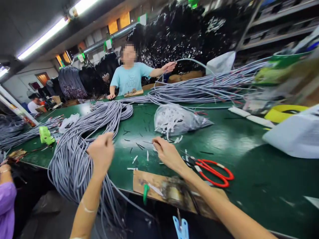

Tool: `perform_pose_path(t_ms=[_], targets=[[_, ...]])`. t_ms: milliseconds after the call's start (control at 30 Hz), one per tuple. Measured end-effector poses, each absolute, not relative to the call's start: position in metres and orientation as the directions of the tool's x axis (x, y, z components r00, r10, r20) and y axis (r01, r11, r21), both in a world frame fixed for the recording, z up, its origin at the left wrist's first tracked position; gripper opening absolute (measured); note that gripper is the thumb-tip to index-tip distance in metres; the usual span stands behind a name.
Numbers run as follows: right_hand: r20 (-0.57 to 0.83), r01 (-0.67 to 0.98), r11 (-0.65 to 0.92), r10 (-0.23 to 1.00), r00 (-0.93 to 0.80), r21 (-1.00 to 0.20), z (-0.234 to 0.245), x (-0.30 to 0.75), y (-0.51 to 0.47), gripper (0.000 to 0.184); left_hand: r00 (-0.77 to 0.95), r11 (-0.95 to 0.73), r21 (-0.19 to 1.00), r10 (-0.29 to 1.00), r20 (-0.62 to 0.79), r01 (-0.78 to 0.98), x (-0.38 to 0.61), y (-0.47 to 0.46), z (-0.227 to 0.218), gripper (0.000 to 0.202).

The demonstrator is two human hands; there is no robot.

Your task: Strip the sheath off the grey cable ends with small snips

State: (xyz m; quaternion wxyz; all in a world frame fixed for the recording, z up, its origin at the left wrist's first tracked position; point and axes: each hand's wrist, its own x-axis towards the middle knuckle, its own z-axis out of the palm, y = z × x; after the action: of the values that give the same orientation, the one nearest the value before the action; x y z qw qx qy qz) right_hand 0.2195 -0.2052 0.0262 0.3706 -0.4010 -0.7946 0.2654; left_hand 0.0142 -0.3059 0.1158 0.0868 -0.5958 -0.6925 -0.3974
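Note:
My left hand (101, 151), a little blurred, is closed in front of the large bundle of grey cables (72, 159). Whether it grips a cable is hidden. Over the table my right hand (167, 152) is pinched, and a thin sliver sticks out to the left of its fingertips, too small to name. Close to the right wrist lie red-handled scissors (214, 172). Beyond this hand sits a clear plastic bag of white strips (174, 118). Small white and black scraps (140, 146) are scattered between my hands.
A wooden board with a fixture (149, 181) lies along the front edge of the green table (261, 179). A blue clip (181, 227) hangs below. Across the table, a person (131, 76) holds a grey cable. A green fan (46, 135) stands left; a white bag (296, 132) lies right.

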Motion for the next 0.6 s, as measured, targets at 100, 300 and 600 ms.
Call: perform_pose_path(t_ms=[100,300,600], targets=[[0.395,0.327,0.491,0.862,-0.318,-0.808,0.037,0.205,-0.195,0.029,-0.198,-0.068,0.471,0.848,0.492,0.879,0.045,-0.267,0.095,0.022],[0.337,0.11,0.357,0.927,-0.162,-0.928,0.03,0.188,-0.198,0.053,0.055,-0.254,0.513,0.927,0.37,0.82,0.067,-0.245,0.067,0.014],[0.146,-0.063,0.143,0.988,-0.052,-0.988,0.025,0.194,-0.203,0.043,0.047,-0.233,0.419,0.912,0.408,0.877,0.063,-0.26,0.059,0.016]])
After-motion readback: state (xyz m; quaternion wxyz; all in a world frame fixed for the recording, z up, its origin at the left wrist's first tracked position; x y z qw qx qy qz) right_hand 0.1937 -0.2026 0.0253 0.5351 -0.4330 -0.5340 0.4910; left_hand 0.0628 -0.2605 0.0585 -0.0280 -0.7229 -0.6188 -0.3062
